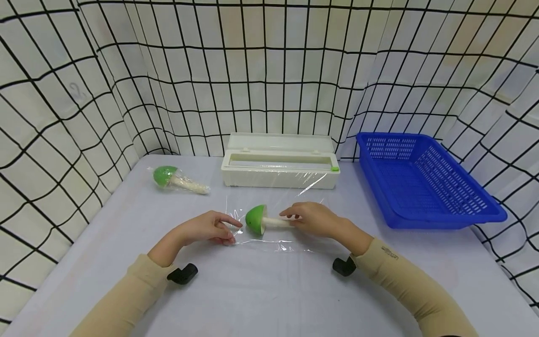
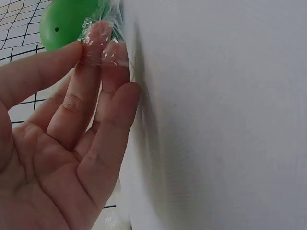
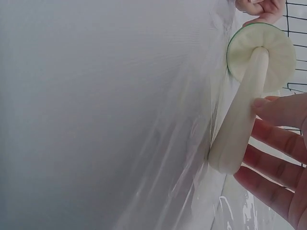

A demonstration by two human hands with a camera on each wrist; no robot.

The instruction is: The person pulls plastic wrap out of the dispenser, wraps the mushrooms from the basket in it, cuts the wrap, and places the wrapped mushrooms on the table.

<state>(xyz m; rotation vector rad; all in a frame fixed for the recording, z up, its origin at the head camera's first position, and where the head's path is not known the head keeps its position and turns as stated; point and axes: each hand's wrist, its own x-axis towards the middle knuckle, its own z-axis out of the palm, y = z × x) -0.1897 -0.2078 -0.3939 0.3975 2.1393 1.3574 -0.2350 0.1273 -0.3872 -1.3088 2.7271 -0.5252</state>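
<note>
A green-capped toy mushroom with a pale stem lies sideways on a sheet of clear plastic wrap. My right hand holds its stem from the side, thumb against it and the fingers behind. Left of the cap, my left hand pinches the wrap's edge. Close up in the left wrist view, crinkled film covers two fingertips and the thumb tip meets it. The green cap is just beyond those fingers.
Behind the hands stands a white wrap dispenser, lid up, film drawn over its front. A second green-capped mushroom, covered in film, lies back left. At right is a blue basket. Black wire mesh encloses the table.
</note>
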